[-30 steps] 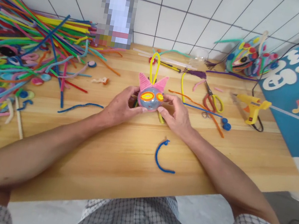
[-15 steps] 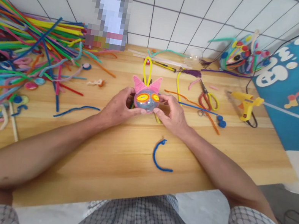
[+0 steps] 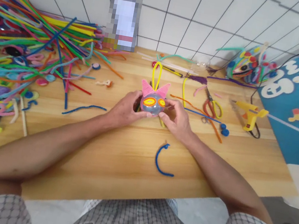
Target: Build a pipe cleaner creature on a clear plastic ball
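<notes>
Pink fuzzy triangular ears [image 3: 163, 89] & a tall yellow loop [image 3: 158, 63] top a glossy see-through ball [image 3: 153, 109] w/ yellow-orange oval eyes [image 3: 149, 101]; head view, centre of wooden desk [image 3: 116, 168], can't tell if touching it. L hand [image 3: 126, 110] & R hand [image 3: 178, 119] hold ball btwn them, fingers curved round sides, thumbs at lower front. Blue fuzzy C-shaped stem [image 3: 157, 163] lies nr, bodyward. To R: metal-bladed scissors [image 3: 212, 104], hard yellow glue gun [image 3: 251, 116]. Far L: messy multicol. heap of soft stems [image 3: 63, 27].
</notes>
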Demonstrator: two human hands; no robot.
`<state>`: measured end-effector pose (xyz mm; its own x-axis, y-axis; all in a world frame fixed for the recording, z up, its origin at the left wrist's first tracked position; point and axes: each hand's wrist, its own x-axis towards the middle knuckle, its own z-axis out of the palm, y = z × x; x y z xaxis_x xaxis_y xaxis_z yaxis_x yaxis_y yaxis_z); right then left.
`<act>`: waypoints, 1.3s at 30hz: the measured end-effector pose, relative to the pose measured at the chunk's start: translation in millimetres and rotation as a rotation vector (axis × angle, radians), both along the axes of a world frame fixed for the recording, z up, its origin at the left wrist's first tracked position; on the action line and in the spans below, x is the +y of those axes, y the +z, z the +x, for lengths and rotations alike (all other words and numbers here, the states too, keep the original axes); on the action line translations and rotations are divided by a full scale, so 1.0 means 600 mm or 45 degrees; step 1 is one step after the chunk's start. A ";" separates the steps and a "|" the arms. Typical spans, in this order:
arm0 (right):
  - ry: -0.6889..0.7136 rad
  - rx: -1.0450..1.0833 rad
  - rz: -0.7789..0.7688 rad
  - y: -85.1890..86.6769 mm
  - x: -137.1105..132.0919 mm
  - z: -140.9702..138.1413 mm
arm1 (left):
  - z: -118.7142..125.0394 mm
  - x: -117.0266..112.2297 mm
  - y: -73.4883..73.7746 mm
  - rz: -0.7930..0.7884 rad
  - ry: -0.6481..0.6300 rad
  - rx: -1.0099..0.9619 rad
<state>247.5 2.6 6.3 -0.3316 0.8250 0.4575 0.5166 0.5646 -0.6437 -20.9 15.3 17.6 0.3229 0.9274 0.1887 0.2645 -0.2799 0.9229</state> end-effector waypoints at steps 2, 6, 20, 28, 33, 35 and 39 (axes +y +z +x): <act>0.008 0.011 0.000 0.000 0.000 0.000 | 0.000 -0.003 0.003 -0.035 -0.039 -0.011; 0.019 0.058 -0.012 0.001 -0.005 -0.006 | -0.004 -0.009 0.004 -0.021 -0.070 -0.048; -0.370 -0.370 0.229 -0.012 0.048 0.057 | -0.017 -0.019 0.008 -0.019 -0.004 0.063; -0.405 -0.470 0.157 -0.020 0.059 0.055 | -0.016 -0.016 0.007 0.051 0.012 0.155; -0.564 -0.352 0.118 0.007 0.076 0.080 | -0.013 -0.011 0.000 0.052 -0.038 0.094; -0.590 -0.303 0.155 0.026 0.079 0.088 | -0.012 -0.008 -0.005 0.056 -0.053 0.086; -0.539 -0.235 0.261 0.067 0.056 0.088 | -0.009 -0.002 -0.007 0.052 -0.051 0.166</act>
